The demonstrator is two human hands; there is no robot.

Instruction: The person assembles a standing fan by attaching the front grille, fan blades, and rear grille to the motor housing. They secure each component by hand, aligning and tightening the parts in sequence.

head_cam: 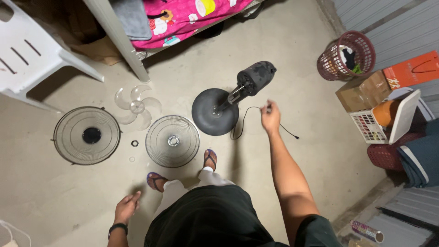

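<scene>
My right hand [270, 117] is raised over the floor and pinches the fan's black power cord [242, 122] near its plug end, just right of the fan stand. The stand has a round dark base [208, 114] and a black motor head [256, 76] on a short pole. My left hand [126, 207] hangs low at my side, fingers loosely apart, holding nothing. On the concrete floor lie two round wire fan guards [87, 135] [172, 141], a clear plastic fan blade [136, 106] and a small black nut [134, 143]. My feet in sandals [210, 158] stand beside the nearer guard.
A white plastic chair [27, 55] stands at the upper left. A bed frame leg [120, 41] with pink bedding [183, 18] is at the top. On the right are a maroon mesh basket [347, 55], a cardboard box [363, 90], an orange bag [411, 68] and a white crate [379, 123].
</scene>
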